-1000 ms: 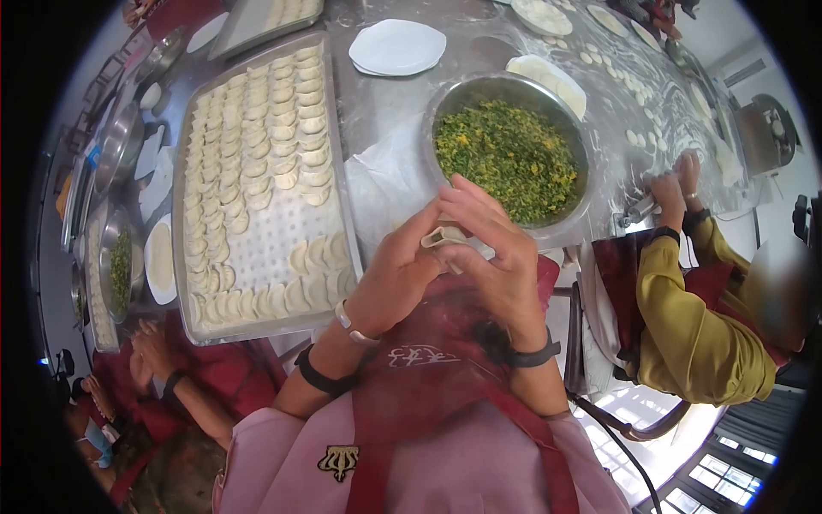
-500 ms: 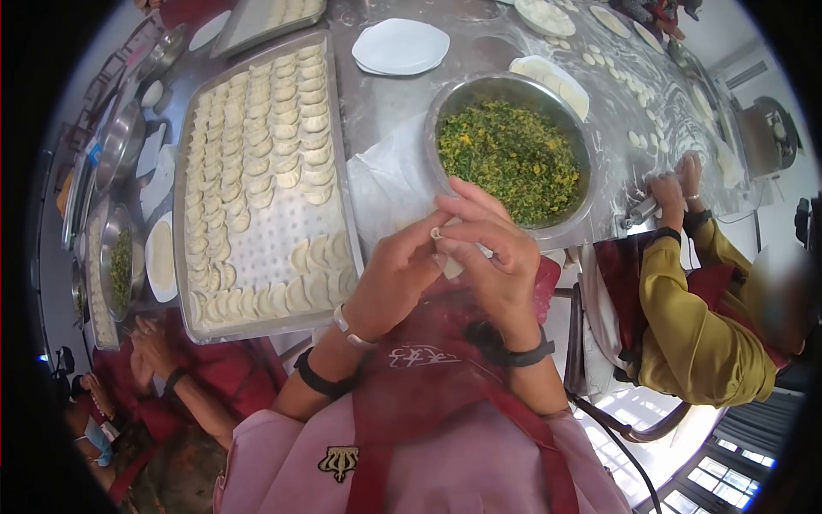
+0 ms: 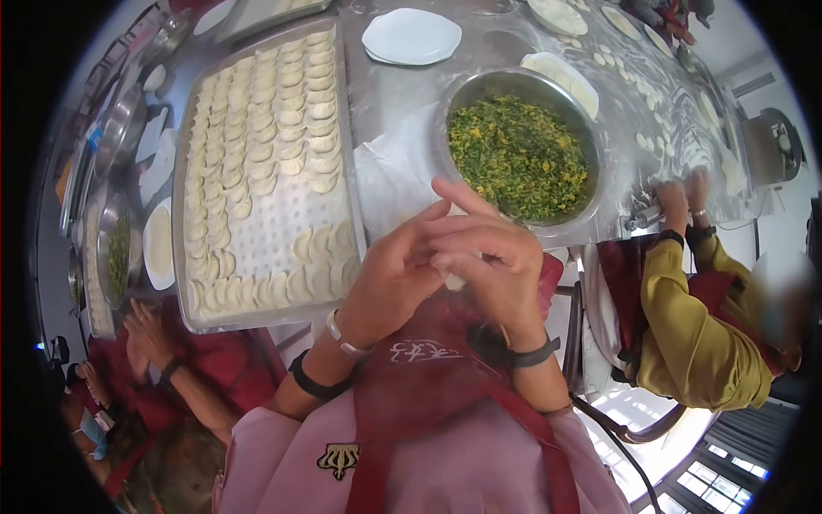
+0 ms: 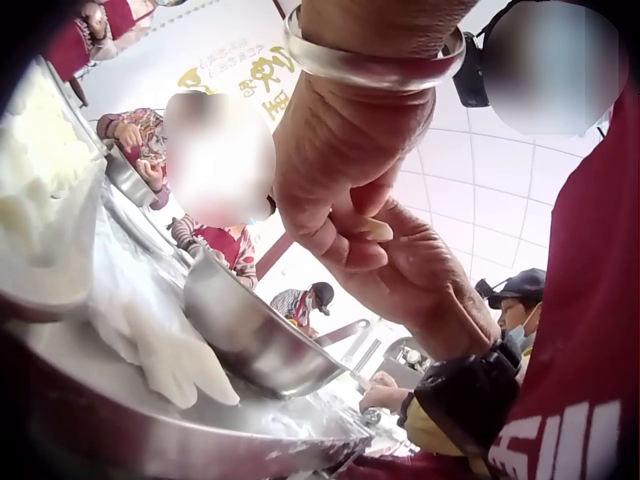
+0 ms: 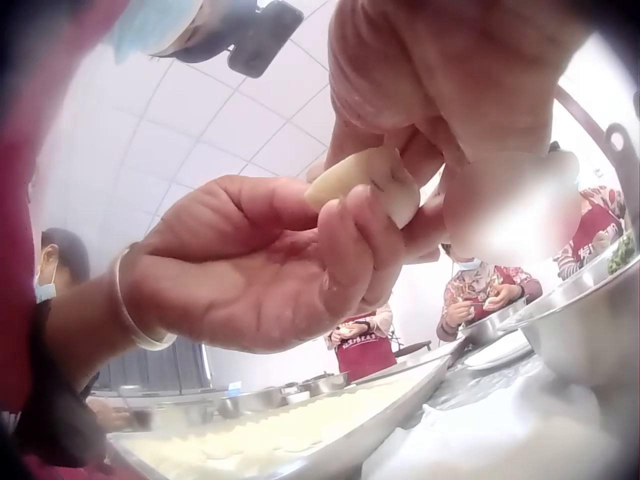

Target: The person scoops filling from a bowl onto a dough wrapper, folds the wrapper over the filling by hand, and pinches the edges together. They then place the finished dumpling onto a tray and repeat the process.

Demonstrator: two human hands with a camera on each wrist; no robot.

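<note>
A pale, partly folded dumpling (image 5: 365, 182) is between my two hands, close in front of my apron. My left hand (image 3: 396, 278) holds it from one side, with bent fingertips along its edge. From the other side my right hand (image 3: 503, 272) pinches the dough. In the head view the fingers cover most of the dumpling. Just beyond the hands stands a steel bowl (image 3: 490, 79) of chopped green and yellow filling (image 3: 518, 154). Left of the hands lies a metal tray (image 3: 272, 224) with rows of finished dumplings (image 3: 265, 111).
White plates (image 3: 411, 36) stand at the back, and a plate of wrappers (image 3: 561, 81) sits behind the bowl. Small dough pieces (image 3: 621, 68) lie on the floured table at right. A person in a mustard sleeve (image 3: 698, 343) works there; another person's hands (image 3: 145, 338) are at left.
My fingers have closed further over the dumpling, hiding its open end in the head view. The head view has shifted slightly; the tray and bowl stay in place.
</note>
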